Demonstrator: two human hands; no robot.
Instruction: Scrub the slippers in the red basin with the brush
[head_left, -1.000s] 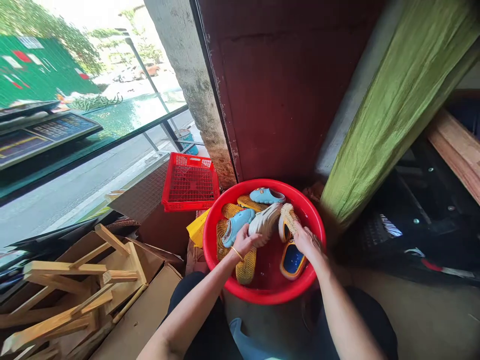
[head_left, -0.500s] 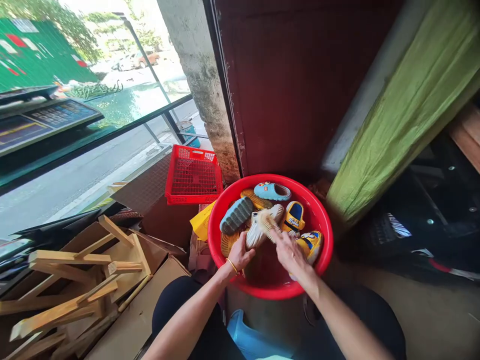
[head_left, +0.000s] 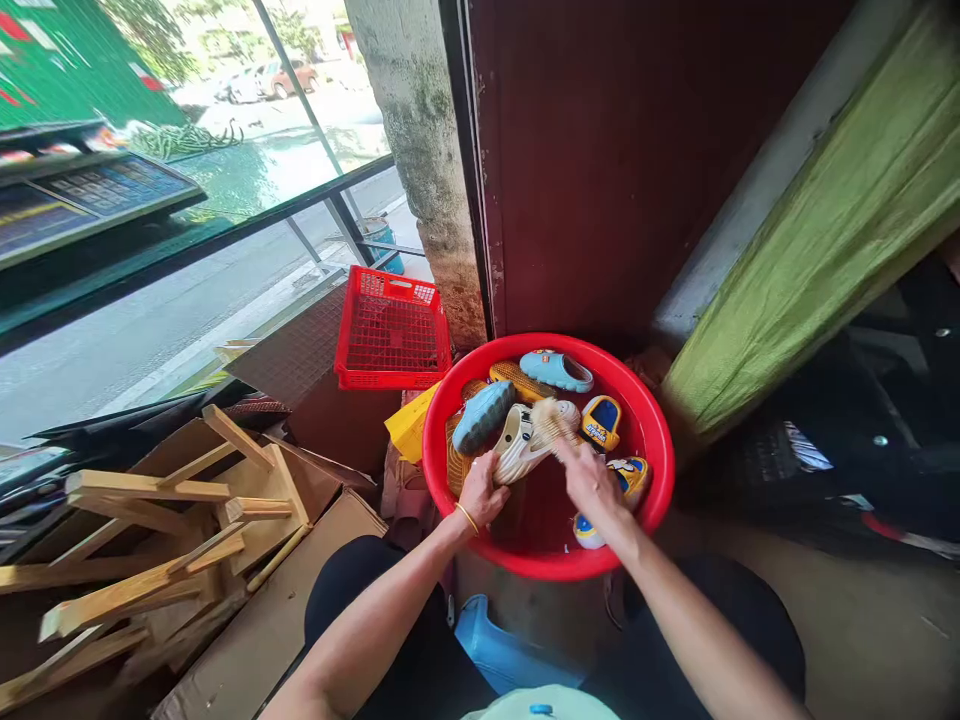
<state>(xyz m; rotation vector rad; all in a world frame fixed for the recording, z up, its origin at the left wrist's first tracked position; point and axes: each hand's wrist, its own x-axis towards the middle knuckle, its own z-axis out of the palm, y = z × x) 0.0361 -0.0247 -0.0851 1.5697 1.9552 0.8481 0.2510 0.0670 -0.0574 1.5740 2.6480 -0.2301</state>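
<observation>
Gripping white slipper [head_left: 517,450] | left hand [head_left: 480,492] curled around it | right hand [head_left: 596,482] clasping scrub brush [head_left: 551,422]

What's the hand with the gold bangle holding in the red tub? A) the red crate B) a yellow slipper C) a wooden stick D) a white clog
D. The left hand with the gold bangle grips the white clog in the red tub, while the right hand presses a scrubbing brush on it.
</observation>
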